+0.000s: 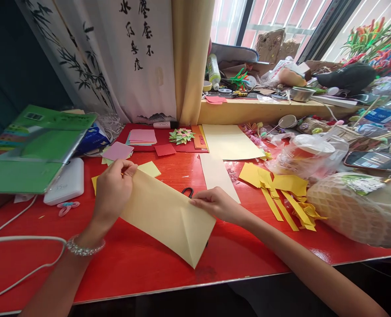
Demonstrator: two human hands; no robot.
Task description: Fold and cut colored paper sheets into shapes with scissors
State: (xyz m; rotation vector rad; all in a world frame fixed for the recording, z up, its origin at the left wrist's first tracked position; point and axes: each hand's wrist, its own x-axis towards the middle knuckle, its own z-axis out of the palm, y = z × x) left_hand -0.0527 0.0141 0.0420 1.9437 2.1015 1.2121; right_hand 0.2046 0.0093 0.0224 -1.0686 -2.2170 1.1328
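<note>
A creased, pale-yellow paper rectangle [158,209] is pinched by left hand [112,187] and right hand [217,203]; folding seems underway; edge alignment seems needed.

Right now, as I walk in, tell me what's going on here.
A person's left hand holds one end of a pale yellow rectangular paper sheet over the glossy red table; the right hand pinches its upper edge near the other end. A crease shows near that end. Bright yellow paper scraps lie to the right.
</note>
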